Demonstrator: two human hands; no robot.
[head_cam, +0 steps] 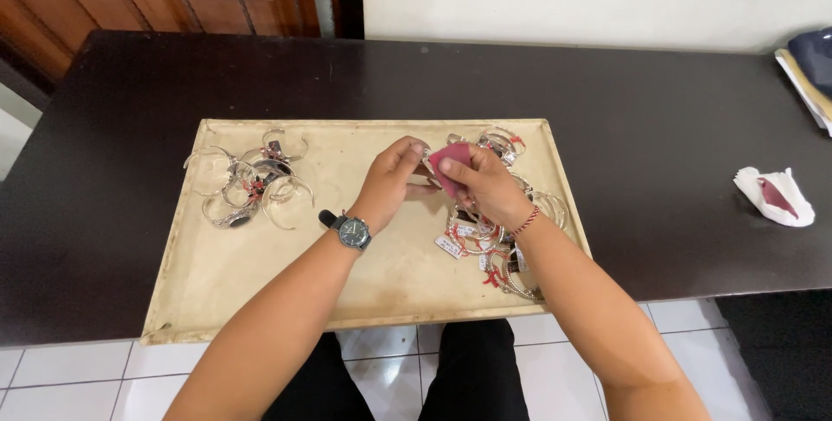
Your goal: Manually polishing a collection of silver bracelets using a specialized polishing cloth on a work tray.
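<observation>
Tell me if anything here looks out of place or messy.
Mostly tidy. The tray juts past the table front edge, and a crumpled white cloth lies alone at the far right. The right hand holds a pink cloth.

Over beige tray [217, 287] on dark bench [659, 169]: left hand [392, 180] pinches a silver bangle [422, 163], right hand [481, 182] presses a pink cloth [449, 161] to it; bangle heap [247, 185] at tray left, tagged bangle heap [498, 248] at right.
</observation>
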